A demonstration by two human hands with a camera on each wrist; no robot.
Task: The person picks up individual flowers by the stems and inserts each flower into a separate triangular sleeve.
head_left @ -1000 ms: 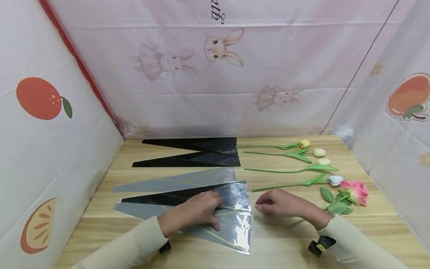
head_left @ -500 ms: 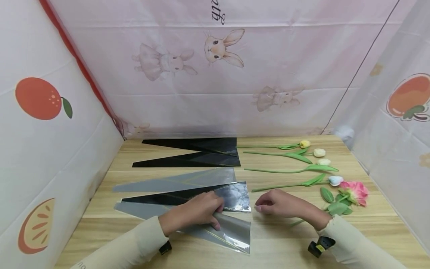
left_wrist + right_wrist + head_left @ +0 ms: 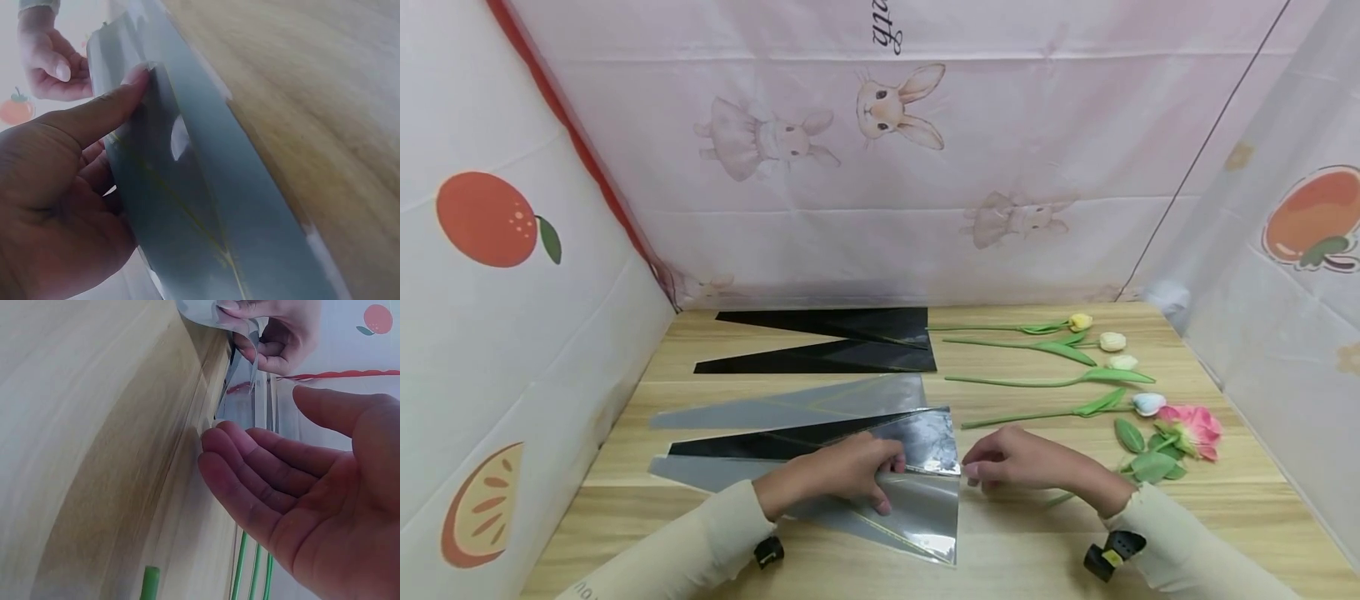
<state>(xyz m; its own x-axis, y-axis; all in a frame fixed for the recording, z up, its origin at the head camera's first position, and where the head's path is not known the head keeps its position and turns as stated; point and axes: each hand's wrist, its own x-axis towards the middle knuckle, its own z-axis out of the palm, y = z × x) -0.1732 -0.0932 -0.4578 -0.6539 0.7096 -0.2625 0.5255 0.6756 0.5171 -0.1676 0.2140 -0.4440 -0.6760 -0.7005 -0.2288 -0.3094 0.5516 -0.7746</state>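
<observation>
My left hand (image 3: 857, 471) pinches the near edge fold of a grey flower sleeve (image 3: 917, 521) with a gold line, thumb on top and fingers underneath in the left wrist view. The sleeve's wide end bulges up a little, and its narrow part passes under my forearm. Beside it lies a black flower sleeve (image 3: 925, 437), partly covered by my left hand. My right hand (image 3: 1026, 458) rests at the sleeves' wide ends, fingers loosely bent and holding nothing. In the right wrist view its palm (image 3: 337, 506) shows bare.
Farther back lie another grey sleeve (image 3: 865, 393) and two black sleeves (image 3: 880, 322). To the right are several artificial tulips (image 3: 1112, 341) with green stems and a pink rose (image 3: 1197, 429) behind my right wrist. Printed curtains (image 3: 880, 242) wall the wooden table (image 3: 632, 508).
The near grey sleeve's upper layer first curled toward me, then spread back toward the black sleeve. My left fingers shifted slightly, and my right hand came a little closer to the sleeves' wide ends.
</observation>
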